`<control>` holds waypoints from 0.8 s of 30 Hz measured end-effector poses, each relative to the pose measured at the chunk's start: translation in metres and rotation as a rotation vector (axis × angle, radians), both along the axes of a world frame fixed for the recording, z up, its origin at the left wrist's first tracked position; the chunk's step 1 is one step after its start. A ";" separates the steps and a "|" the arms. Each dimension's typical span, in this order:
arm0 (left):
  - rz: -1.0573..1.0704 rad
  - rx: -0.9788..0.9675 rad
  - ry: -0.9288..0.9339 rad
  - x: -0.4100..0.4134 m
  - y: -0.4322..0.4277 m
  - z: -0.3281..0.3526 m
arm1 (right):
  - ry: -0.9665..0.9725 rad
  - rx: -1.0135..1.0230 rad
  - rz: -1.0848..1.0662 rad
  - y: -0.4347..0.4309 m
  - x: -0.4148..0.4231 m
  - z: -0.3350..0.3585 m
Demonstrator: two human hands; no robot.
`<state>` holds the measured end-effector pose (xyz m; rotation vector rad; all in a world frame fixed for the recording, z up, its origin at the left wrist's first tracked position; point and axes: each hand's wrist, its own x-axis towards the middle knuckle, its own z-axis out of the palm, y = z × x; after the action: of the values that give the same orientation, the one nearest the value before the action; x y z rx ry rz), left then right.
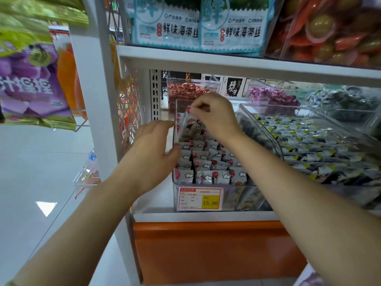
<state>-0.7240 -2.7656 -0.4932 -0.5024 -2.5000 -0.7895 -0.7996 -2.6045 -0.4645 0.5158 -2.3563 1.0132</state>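
One snack packet in hand at a shelf bin, head view.
Right grip (214, 114) was closed in a pinch on the top edge of a snack packet (190, 119), which stood at the rear of the clear bin (227, 195), just under the fingertips. Left grip (150, 149) lay open against the bin's left wall. Judged: packet light, soft and slippery; best taken by its sealed edge, without crushing.

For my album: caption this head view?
Right hand pinches a snack packet over the clear bin; left hand touches its wall.
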 end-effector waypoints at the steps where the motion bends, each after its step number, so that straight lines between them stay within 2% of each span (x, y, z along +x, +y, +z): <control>1: 0.019 0.013 0.014 0.001 0.001 0.001 | 0.041 -0.074 -0.031 0.003 0.008 0.001; 5: 0.053 0.089 0.132 0.006 0.005 0.005 | 0.141 -0.376 -0.112 0.020 0.041 0.000; 9: 0.042 0.174 0.146 0.013 0.013 0.005 | -0.042 -0.681 -0.082 0.040 0.071 -0.008; 16: -0.060 0.275 -0.016 0.020 0.025 0.006 | -0.405 -1.184 0.075 0.054 0.108 -0.016; 21: -0.146 0.537 -0.193 0.024 0.027 0.006 | -0.531 -1.343 0.162 0.058 0.118 -0.017; 24: -0.194 0.793 -0.315 0.023 0.025 0.007 | -0.587 -1.391 0.213 0.059 0.120 -0.017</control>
<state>-0.7013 -2.7404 -0.4858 -0.3448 -2.1467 -1.9325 -0.6794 -2.5453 -0.4815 -0.1277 -1.3600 2.7391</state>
